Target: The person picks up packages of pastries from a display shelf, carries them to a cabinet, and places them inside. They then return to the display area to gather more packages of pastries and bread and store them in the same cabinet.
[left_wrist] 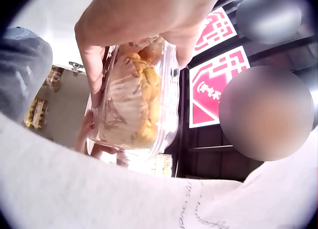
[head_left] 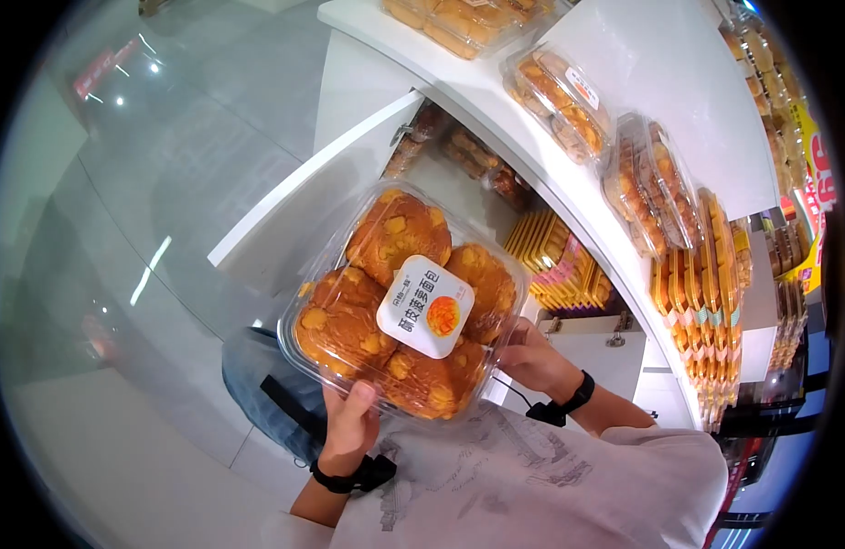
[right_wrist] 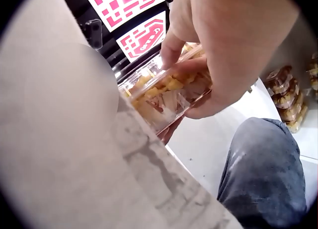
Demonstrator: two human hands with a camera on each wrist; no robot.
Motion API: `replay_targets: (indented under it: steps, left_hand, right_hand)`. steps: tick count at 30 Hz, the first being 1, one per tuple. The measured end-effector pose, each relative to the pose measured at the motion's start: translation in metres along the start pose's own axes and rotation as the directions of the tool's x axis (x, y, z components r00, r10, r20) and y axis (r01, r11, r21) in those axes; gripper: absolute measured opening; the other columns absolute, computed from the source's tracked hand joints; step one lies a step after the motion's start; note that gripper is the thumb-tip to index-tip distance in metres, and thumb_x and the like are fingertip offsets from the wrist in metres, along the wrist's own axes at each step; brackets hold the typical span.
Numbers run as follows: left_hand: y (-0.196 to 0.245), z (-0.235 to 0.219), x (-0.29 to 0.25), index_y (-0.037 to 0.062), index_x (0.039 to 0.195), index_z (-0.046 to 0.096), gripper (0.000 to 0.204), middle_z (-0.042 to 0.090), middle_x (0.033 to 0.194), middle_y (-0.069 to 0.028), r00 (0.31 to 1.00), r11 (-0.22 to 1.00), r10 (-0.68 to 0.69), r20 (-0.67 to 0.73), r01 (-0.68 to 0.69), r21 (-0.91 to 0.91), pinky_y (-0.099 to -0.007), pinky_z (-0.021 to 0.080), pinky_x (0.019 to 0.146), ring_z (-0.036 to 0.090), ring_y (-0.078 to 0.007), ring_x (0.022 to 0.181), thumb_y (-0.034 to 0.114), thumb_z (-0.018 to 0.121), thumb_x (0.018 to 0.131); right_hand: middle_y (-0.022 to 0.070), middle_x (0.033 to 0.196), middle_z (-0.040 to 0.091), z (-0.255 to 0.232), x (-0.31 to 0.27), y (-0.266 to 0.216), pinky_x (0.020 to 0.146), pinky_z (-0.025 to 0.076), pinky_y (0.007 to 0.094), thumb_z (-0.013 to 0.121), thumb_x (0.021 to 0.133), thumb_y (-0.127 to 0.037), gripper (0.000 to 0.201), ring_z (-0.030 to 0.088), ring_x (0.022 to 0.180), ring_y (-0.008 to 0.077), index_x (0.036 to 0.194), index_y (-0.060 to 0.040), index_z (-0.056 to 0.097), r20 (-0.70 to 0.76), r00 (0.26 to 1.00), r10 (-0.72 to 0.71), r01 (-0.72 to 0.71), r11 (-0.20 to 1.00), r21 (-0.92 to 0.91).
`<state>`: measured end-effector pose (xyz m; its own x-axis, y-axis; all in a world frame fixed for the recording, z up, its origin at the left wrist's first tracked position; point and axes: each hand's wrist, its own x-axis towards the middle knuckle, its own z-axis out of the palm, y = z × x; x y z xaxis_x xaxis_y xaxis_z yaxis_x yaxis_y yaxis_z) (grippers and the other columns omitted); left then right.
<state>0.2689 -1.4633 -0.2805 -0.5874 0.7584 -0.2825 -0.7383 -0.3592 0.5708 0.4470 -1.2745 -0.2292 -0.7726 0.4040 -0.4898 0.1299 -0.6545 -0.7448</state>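
Both hands hold a clear plastic box (head_left: 291, 340) of golden-brown buns (head_left: 400, 233), its lid closed and a white square label (head_left: 426, 306) on top. The left hand (head_left: 349, 419) grips the near left side, thumb over the edge. At the near right corner the right hand (head_left: 538, 364) grips the box too. In the left wrist view, the left hand (left_wrist: 144, 18) spans the box's side, with paper-wrapped bread (left_wrist: 126, 100) visible through the plastic. In the right wrist view, the right hand (right_wrist: 238, 45) has thumb and fingers around the box's edge.
Beyond the box stands an open white cabinet door (head_left: 313, 174), with packaged bread (head_left: 555, 261) stacked inside the cabinet. The white counter (head_left: 624, 55) above bears several bread boxes (head_left: 560, 101). The person's jeans-clad knee (right_wrist: 263, 164) is close to the cabinet.
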Motion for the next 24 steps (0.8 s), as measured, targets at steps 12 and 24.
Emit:
replay_targets:
  steps: [12, 24]
  left_hand:
    - [-0.002, -0.033, 0.065, 0.0005, 0.151, 0.021, 0.093, 0.043, 0.143, -0.0147, 0.926, 0.933, -0.267, 0.266, 0.179, 0.313, -0.0365, 0.038, 0.108, 0.047, -0.0235, 0.129, 0.038, 0.073, 0.084]
    - [0.042, -0.052, 0.09, 0.0017, 0.127, 0.045, 0.039, 0.061, 0.108, -0.014, 0.68, 0.231, 0.719, 0.141, -0.427, 0.874, -0.0256, 0.052, 0.064, 0.063, -0.0164, 0.083, 0.002, 0.062, 0.092]
  right_hand:
    - [0.0113, 0.152, 0.034, -0.063, 0.01, -0.001, 0.115, 0.03, 0.0402, 0.086, 0.071, -0.034, 0.114, 0.038, 0.138, 0.0255, 0.154, -0.0033, 0.014, 0.124, 0.988, 0.093, -0.092, 0.996, -0.018]
    - [0.0127, 0.131, 0.058, -0.175, 0.035, 0.027, 0.097, 0.05, 0.0433, 0.054, 0.094, -0.027, 0.052, 0.059, 0.117, 0.0285, 0.139, -0.0024, 0.044, -0.408, 0.913, -0.026, 0.123, 0.97, 0.211]
